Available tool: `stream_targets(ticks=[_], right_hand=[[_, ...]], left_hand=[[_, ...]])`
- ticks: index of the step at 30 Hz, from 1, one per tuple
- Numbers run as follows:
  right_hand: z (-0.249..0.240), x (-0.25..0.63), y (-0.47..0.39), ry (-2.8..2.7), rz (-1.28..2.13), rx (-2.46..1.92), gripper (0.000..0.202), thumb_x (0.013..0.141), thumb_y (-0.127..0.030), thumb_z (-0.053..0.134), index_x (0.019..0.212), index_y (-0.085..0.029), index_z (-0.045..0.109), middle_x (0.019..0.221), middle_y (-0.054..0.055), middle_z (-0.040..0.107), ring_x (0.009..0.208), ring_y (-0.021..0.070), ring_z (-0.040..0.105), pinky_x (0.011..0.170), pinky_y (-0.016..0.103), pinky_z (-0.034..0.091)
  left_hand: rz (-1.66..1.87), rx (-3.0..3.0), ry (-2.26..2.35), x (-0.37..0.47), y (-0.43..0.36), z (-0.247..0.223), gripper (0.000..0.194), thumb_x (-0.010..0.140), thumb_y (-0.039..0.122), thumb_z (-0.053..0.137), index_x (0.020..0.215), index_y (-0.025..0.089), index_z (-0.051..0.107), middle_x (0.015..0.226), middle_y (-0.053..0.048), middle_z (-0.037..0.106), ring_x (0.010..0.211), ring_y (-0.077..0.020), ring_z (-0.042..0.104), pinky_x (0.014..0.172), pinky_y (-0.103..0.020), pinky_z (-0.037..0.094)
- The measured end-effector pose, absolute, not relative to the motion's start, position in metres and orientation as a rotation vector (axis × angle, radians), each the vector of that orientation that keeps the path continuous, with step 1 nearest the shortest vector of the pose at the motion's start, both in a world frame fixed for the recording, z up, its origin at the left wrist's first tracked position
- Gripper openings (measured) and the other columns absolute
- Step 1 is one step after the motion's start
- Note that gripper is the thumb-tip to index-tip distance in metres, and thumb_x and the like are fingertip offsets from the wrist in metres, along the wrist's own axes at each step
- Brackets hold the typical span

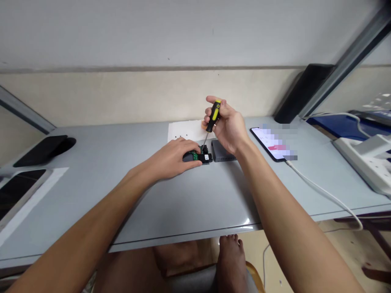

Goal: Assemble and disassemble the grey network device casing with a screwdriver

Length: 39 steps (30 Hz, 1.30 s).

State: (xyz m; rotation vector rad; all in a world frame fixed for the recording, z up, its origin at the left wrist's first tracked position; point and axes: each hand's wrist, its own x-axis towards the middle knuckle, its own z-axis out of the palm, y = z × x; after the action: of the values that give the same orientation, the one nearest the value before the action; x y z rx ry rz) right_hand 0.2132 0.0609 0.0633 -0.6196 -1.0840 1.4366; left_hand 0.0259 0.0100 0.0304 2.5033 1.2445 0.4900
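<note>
My right hand (227,122) holds a black and yellow screwdriver (214,116) by its handle, tilted, with the shaft pointing down. The screwdriver's tip reaches a small black device with a green circuit board (206,157) on the grey table. From the left, my left hand (183,156) grips this device between thumb and fingers. Just right of the device lies a dark grey box-like case (220,151), partly behind my right hand. Several tiny dark pieces (180,136) rest on a white paper (191,129) behind my hands.
A lit phone (270,144) with a white cable lies to the right. Farther right is a white power strip (363,160). A black cylinder (301,93) stands at the back right. On the left are a black object (41,150) and a tablet-like device (23,189).
</note>
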Motion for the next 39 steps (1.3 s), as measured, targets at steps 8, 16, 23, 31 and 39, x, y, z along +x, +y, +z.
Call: stream_targets(ticks=[8,16,23,31,39], right_hand=[[0.060,0.208,0.062,-1.045,1.401,-0.589,0.054,0.090,-0.079,0.063,0.084,-0.028,0.048,0.066,-0.004,0.048,0.060,0.0142,0.051,0.055,0.028,0.044],[0.062,0.210,0.064,-1.069,1.385,-0.601,0.053,0.092,-0.080,0.059,0.091,-0.026,0.056,0.080,-0.001,0.058,0.075,0.0150,0.060,0.064,0.028,0.049],[0.063,0.203,0.063,-0.987,1.407,-0.594,0.054,0.094,-0.082,0.053,0.092,-0.028,0.050,0.069,-0.005,0.052,0.062,0.0134,0.051,0.058,0.027,0.043],[0.069,0.208,0.055,-1.055,1.495,-0.528,0.056,0.088,-0.077,0.068,0.077,-0.028,0.043,0.063,-0.005,0.048,0.055,0.0124,0.046,0.055,0.029,0.042],[0.066,0.202,0.055,-1.134,1.434,-0.548,0.048,0.087,-0.069,0.075,0.085,-0.025,0.056,0.081,-0.002,0.060,0.073,0.0122,0.057,0.067,0.027,0.049]], left_hand=[[0.504,2.512,1.235,0.026,0.009,0.033,0.028,0.096,0.051,0.064,0.109,0.028,0.073,0.116,-0.005,0.078,0.111,-0.0313,0.065,0.100,-0.048,0.050],[0.527,2.493,1.234,0.025,0.010,0.032,0.028,0.095,0.052,0.064,0.108,0.029,0.073,0.119,-0.005,0.078,0.114,-0.0319,0.065,0.103,-0.050,0.050],[0.568,2.481,1.223,0.026,0.010,0.033,0.028,0.093,0.053,0.066,0.104,0.028,0.073,0.116,-0.005,0.079,0.110,-0.0313,0.067,0.100,-0.049,0.052],[0.585,2.444,1.230,0.023,0.012,0.029,0.026,0.092,0.051,0.069,0.105,0.029,0.073,0.120,-0.005,0.077,0.114,-0.0308,0.065,0.105,-0.051,0.050],[0.583,2.430,1.243,0.024,0.014,0.027,0.028,0.091,0.053,0.069,0.105,0.029,0.073,0.121,-0.005,0.077,0.117,-0.0320,0.065,0.108,-0.052,0.048]])
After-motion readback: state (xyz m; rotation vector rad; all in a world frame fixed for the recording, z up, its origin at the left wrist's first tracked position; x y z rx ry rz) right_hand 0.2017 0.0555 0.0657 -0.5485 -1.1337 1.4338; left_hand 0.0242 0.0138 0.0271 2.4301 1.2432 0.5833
